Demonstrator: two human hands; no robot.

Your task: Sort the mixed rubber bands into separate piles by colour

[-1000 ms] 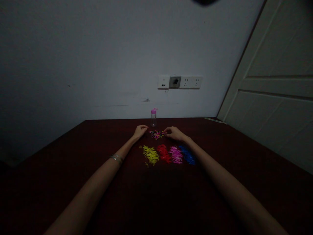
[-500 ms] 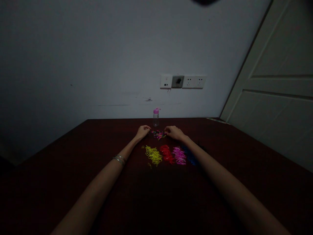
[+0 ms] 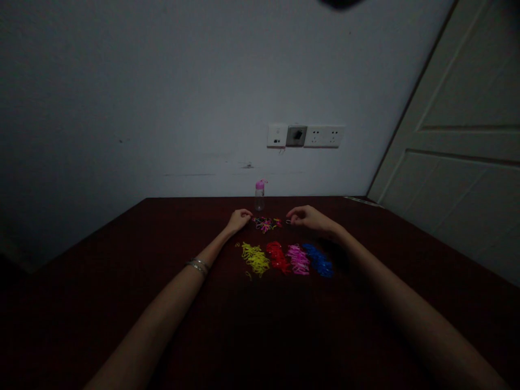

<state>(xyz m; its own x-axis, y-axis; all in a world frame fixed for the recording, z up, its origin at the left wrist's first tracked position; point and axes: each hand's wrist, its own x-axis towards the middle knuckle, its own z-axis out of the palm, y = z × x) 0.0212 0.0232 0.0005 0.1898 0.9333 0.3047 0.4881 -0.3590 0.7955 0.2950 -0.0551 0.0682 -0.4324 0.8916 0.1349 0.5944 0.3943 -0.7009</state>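
On a dark red table lies a small mixed pile of coloured rubber bands. My left hand rests at its left edge, fingers curled and touching the bands. My right hand is lifted just right of the pile, thumb and finger pinched on a small dark band. In front of the mixed pile lie sorted heaps: yellow bands, red bands, pink bands and blue bands. A bracelet sits on my left wrist.
A small clear bottle with a pink cap stands behind the mixed pile near the wall. Wall sockets sit above it. A white door is at the right. The room is dim.
My right hand has lifted off the mixed pile and drawn to the right with a small band pinched, uncovering the blue heap. My left hand has stayed put.
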